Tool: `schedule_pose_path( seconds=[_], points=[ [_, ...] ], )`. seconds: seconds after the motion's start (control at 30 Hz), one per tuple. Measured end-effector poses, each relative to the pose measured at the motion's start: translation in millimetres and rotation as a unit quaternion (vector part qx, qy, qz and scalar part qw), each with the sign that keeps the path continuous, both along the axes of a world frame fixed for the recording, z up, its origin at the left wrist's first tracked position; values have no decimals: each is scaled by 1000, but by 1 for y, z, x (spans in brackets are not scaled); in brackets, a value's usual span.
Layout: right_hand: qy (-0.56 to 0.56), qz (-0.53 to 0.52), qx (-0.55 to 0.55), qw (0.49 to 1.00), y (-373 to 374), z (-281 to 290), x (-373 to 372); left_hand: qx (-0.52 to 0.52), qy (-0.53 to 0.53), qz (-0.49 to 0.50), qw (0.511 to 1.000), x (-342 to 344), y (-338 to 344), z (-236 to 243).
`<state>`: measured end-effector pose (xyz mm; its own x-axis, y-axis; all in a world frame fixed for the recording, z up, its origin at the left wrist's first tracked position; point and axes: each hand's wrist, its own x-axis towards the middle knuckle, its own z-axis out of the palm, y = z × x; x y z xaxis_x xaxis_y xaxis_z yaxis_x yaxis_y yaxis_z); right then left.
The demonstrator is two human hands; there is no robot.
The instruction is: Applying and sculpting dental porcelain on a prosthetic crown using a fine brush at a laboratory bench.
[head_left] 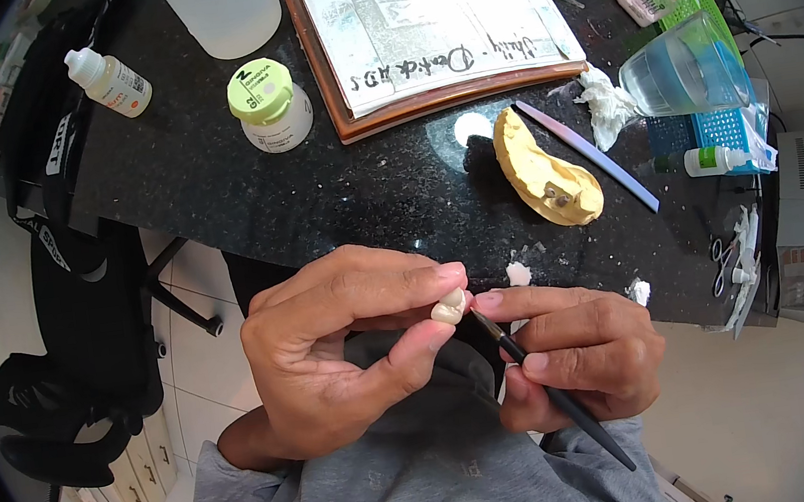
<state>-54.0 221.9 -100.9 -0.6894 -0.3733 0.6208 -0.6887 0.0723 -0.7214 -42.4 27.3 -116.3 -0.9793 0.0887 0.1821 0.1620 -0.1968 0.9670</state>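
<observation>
So the left hand (334, 350) has a small, glossy, off-white tooth-shaped piece (448, 308) pinched between thumb and index finger, and the right hand (584, 344) is closed pen-style around a slim black-handled brush-like tool (572, 409) with a metal collar. Its tip points right at the piece, but fingers crowd that spot, so I can't tell if it's actually touching.

My two cents on doing this well: pinch firmly enough that the piece can't spin, but don't squeeze hard, because something that smooth looks like it could pop out. Brace the hands against each other if you can, use light strokes, and turn the piece with the left fingers rather than bending the right wrist around it. I'd also guess working over the black speckled tabletop (365, 195) would be safer, since the hands sit just off its near edge, above the lap.

As for where it sits in the grip: it's out at the very fingertips, index above, thumb below, with its right side poking out toward the tool tip. Good access, not much hold. The cream-yellow plaster dental model (535, 176) is on the table past the right hand, well apart from the piece, next to a flat lavender-blue strip (591, 157).
</observation>
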Motion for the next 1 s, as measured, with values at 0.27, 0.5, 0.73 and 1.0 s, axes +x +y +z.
schedule_pose_path(
  seconds=[0.27, 0.5, 0.73, 1.0],
  points=[
    [6, 12, 13, 1000, 0, 1, -3, -16, 0, 3, 1000, 0, -1, 1],
    [7, 9, 20, 1000, 0, 1, -4, -37, 37, -26, 998, -3, -6, -4],
    [9, 4, 15, 1000, -1, 1, -3, -27, 39, -32, 998, -3, -7, -4],
    [9, 7, 18, 1000, 0, 2, -4, -38, 47, -25, 998, -4, -6, -3]
  ],
)
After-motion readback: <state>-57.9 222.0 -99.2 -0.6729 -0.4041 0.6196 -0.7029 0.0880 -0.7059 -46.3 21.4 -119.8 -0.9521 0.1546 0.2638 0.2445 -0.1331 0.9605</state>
